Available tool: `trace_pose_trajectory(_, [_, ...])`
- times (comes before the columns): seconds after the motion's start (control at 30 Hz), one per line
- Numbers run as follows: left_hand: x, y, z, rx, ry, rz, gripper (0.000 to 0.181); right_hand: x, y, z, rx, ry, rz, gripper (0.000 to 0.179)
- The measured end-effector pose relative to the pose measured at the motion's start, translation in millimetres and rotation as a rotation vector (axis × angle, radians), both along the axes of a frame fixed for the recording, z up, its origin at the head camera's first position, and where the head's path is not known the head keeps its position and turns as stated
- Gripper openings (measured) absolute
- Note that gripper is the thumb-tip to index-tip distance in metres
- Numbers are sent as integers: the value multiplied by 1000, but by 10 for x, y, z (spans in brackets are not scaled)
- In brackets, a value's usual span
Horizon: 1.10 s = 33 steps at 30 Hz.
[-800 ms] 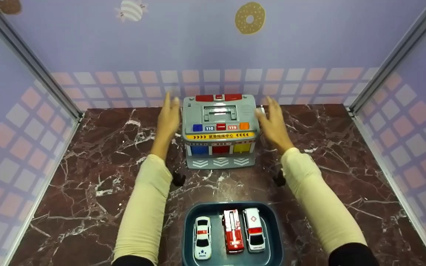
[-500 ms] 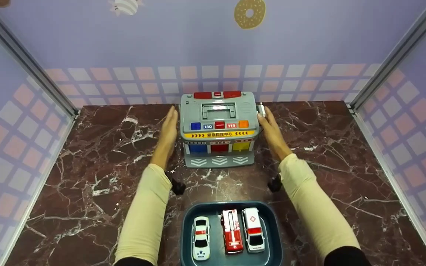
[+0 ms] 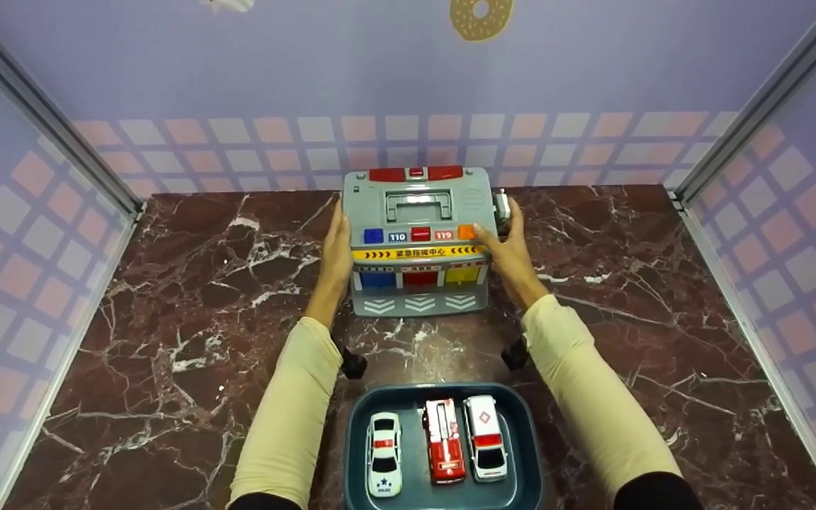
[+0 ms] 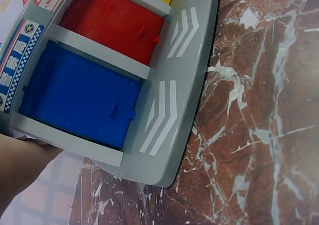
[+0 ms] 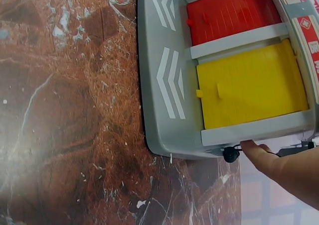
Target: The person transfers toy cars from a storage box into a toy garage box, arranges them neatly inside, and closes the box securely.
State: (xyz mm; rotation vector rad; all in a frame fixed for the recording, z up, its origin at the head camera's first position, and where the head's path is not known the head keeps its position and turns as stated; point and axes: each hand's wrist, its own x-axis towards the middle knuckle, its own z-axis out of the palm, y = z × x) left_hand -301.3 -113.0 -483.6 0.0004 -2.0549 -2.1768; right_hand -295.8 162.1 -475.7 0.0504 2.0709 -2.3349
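Note:
A grey toy emergency-station garage (image 3: 436, 253) stands on the marbled surface near the back wall. It has a folding handle (image 3: 418, 205) on top. My left hand (image 3: 336, 258) lies along its left side with fingers fairly straight. On the right side, my right hand (image 3: 514, 265) grips the garage, its thumb over the front top edge by the orange button and its fingers along the side near a white part (image 3: 502, 205). In the left wrist view a blue door (image 4: 84, 95) and a red door (image 4: 114, 26) show; the right wrist view has a yellow door (image 5: 249, 85). All three are closed.
A dark teal tray (image 3: 443, 389) sits in front of the garage. In it are a white police car (image 3: 384, 453), a red fire truck (image 3: 445, 443) and a white ambulance (image 3: 484, 439). Panels enclose the surface at the back (image 3: 273, 85) and both sides.
Both hands have come inward from beside the garage to its sides. The right thumb has moved onto the front top edge. The tray and cars look unchanged.

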Motion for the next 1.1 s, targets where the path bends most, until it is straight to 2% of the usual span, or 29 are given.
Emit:
trace_pose_trajectory(0.53, [-26,19,-7,9,73,-9,53,-16,-16,-13,38,31,-23,91])
trace_pose_trajectory(0.8, [12,13,-43,-14,31,6,53,-7,-25,-53,44,20,-22,93])
trace_pose_trajectory(1.1, [13,-1,-31,-31,25,0,53,-19,-39,-54,29,25,-23,93])
